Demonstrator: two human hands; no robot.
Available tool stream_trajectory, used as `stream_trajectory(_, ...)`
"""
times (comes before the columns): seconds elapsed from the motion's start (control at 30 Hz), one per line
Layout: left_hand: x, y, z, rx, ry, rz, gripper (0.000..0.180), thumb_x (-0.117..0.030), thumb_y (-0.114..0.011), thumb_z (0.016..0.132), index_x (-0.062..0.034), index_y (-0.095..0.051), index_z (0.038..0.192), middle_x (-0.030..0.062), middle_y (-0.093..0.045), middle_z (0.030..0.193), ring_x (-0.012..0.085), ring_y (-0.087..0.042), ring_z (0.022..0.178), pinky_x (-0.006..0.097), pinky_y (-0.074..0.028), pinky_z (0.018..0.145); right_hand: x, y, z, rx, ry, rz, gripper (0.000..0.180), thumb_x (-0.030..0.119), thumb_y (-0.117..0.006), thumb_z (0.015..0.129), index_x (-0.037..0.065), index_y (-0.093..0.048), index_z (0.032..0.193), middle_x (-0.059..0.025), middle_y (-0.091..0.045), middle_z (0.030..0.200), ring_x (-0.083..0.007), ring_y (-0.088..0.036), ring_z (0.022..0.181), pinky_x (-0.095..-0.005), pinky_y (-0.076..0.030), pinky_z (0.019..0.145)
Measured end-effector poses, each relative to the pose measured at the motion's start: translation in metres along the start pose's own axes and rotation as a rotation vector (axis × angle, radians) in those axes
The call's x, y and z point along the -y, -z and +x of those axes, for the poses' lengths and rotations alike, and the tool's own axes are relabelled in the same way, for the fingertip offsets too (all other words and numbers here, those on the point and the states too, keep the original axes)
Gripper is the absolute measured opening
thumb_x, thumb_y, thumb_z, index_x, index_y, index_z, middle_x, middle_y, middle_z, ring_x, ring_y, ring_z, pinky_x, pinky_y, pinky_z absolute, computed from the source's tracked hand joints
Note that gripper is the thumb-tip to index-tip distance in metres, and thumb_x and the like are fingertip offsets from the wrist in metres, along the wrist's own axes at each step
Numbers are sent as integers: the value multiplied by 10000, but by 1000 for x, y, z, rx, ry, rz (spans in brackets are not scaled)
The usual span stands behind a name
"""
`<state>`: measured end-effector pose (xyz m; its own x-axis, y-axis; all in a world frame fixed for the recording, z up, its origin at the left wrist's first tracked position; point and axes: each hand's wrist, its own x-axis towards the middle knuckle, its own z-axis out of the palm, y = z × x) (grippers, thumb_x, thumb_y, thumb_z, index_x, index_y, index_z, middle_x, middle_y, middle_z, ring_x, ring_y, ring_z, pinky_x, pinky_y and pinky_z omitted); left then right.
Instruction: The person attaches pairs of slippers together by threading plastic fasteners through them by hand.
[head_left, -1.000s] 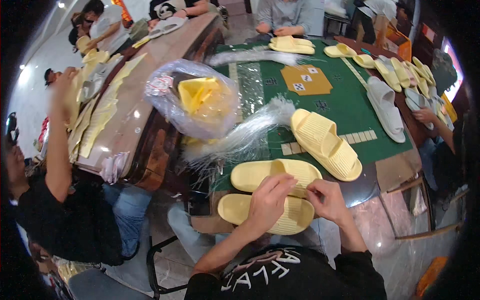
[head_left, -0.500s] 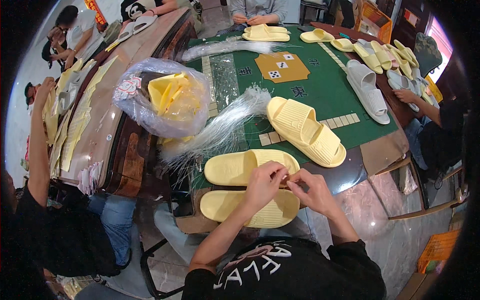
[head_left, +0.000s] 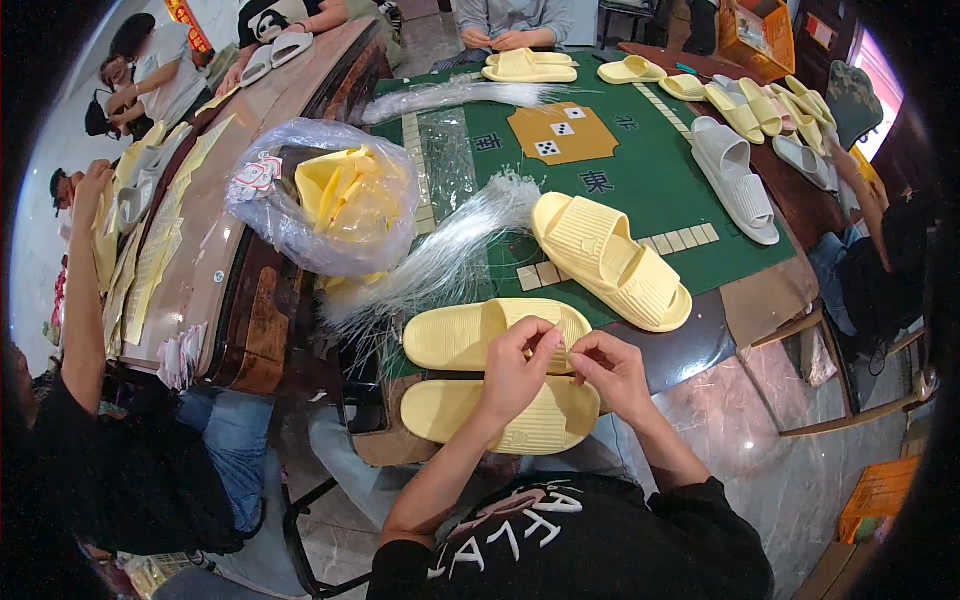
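Two pale yellow slippers lie side by side at the table's near edge, the farther slipper (head_left: 455, 338) just beyond the nearer slipper (head_left: 440, 410). Over their strap ends, my left hand (head_left: 518, 365) is closed in a pinch, thumb against forefinger. Close by on its right, my right hand (head_left: 612, 373) pinches too, fingertips almost meeting the left ones. Whatever lies between the fingertips is too small to make out. Another pair of yellow slippers (head_left: 610, 260) rests just beyond my hands. A bundle of clear plastic strands (head_left: 455, 240) spreads to the left of them.
A plastic bag (head_left: 395, 215) with yellow pieces stands at left. Grey slippers (head_left: 735, 180) and several yellow slippers (head_left: 740, 115) lie on the right and far right. A green mat (head_left: 460, 150) covers the table. Other people sit around; one person's arm (head_left: 865, 190) reaches in at right.
Both my hands have shifted slightly, the left one a little to the left, still pinching. At right, the other person's hand has moved away from the grey slipper, toward the farther slippers.
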<state>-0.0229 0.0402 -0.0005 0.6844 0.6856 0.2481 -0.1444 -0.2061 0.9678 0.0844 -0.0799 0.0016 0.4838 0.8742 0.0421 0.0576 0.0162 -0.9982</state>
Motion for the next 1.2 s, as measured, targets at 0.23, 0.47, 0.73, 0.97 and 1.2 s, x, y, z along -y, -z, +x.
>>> stream_trajectory(0.23, -5, 7, -1, 111, 100, 97, 188, -152, -555, 895, 22, -573, 827, 10, -530, 673, 59, -454, 608, 227, -374, 534, 2, -4, 3, -52, 64, -17, 89, 38, -598, 851, -28, -603, 912, -30, -571, 788, -78, -543, 667, -219, -466, 574)
stream_trajectory(0.47, -7, 8, -2, 171, 139, 132, 211, -169, -551, 900, 17, -585, 807, -45, -492, 657, 28, -415, 614, 207, -348, 529, 2, -4, 6, -91, 250, -279, 115, -69, -578, 798, -16, -618, 892, -71, -557, 782, -128, -553, 650, -237, -455, 543)
stream_trajectory(0.73, -8, 10, -4, 249, 202, 18, 186, -157, -537, 905, 1, -575, 815, -35, -517, 715, 30, -432, 663, 194, -360, 585, 8, -3, 7, -82, 361, -374, 172, -128, -524, 782, -9, -619, 861, -77, -552, 794, -150, -557, 649, -244, -459, 543)
stream_trajectory(0.97, 1, 11, -3, 263, 197, 11, 189, -161, -540, 900, 13, -575, 834, 3, -545, 699, 56, -467, 646, 221, -390, 578, 7, -3, 10, -68, 410, -419, 206, -149, -505, 772, -5, -620, 864, -79, -540, 786, -160, -557, 665, -247, -457, 541)
stream_trajectory(1.2, 4, 8, -6, 88, 138, -20, 94, -104, -544, 905, -12, -537, 924, -31, -514, 752, 24, -449, 684, 189, -376, 591, 0, -11, 11, -80, 205, -218, 73, -30, -615, 772, -22, -606, 844, -67, -532, 733, -129, -529, 648, -237, -417, 565)
